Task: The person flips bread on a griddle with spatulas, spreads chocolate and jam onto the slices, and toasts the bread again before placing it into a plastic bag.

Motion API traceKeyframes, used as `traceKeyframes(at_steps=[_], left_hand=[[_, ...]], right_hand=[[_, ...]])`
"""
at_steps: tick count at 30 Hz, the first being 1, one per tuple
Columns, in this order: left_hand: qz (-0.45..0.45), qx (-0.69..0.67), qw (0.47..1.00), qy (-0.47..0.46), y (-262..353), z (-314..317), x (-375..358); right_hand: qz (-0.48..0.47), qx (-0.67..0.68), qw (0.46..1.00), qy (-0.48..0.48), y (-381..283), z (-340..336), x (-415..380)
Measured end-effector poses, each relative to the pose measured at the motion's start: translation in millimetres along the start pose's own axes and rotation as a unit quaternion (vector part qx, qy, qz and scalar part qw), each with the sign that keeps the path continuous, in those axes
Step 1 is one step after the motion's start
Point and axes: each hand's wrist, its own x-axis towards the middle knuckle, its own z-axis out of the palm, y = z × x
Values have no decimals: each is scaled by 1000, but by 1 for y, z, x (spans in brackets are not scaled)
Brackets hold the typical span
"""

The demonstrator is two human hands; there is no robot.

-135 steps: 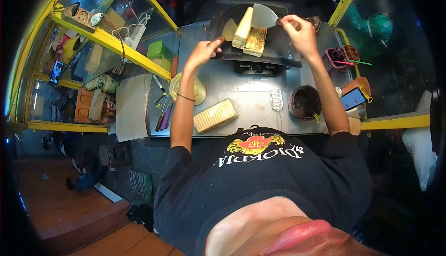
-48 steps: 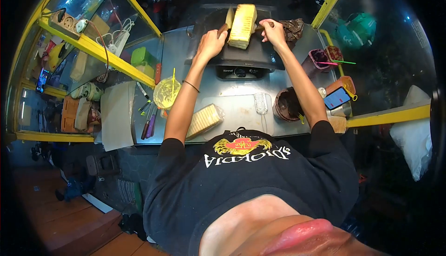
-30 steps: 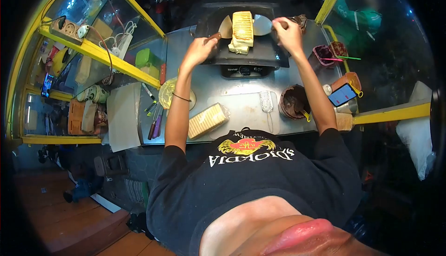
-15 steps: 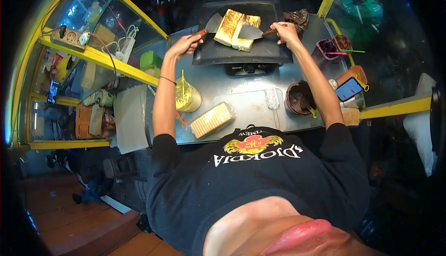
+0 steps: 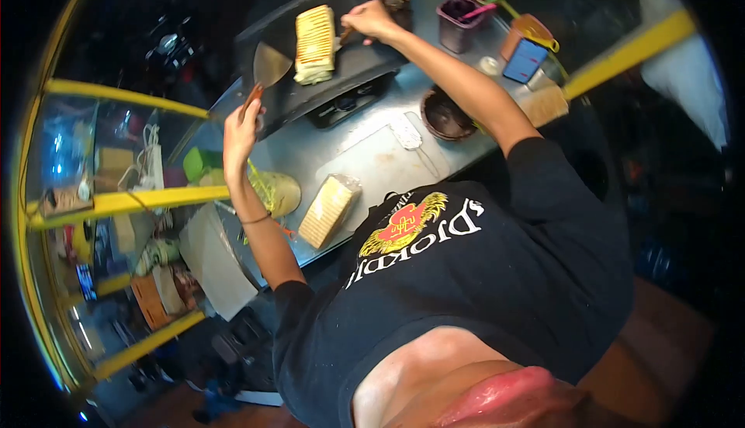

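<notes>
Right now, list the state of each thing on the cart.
Toast stack: grilled, lying on the griddle.
Left hand: gripping a spatula, blade beside the toast.
Right hand: closed on a second tool's handle.
Bread loaf: bagged, on the counter.
Phone: screen lit.

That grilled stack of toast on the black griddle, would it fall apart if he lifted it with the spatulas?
Probably stiff enough: the toast looks browned and crusted. It seems stacked in layers, so it may slide apart if tilted. The left hand holds a wide spatula, which should support it.
</notes>
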Motion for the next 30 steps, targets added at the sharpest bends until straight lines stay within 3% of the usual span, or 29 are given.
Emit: traceKeyframes(at_steps=[6,9,12,16,18,22,24,28,30], left_hand=[[13,33,999,35,-32,23,16],[85,176,980,44,-26,32,34],[149,191,968,66,-27,51,57],[137,151,975,84,-21,63,51],[18,16,999,47,-23,57,26],[-75,-241,968,-11,-45,56,-31],[-99,-365,924,-63,-65,69,-42],[-121,-640,748,-124,-98,110,-44],[-111,-685,707,-136,-97,116,-49]], right_hand=[[3,6,1000,18,0,33,26],[9,-31,999,25,-10,36,37],[25,-88,994,54,-25,24,39],[-6,-105,994,33,-7,-3,60],[-10,-106,994,21,-5,-16,47],[24,-119,993,14,-3,-29,21],[29,-111,993,18,-2,-24,23],[13,-87,995,36,-1,11,46],[21,-79,996,43,-10,26,50]])
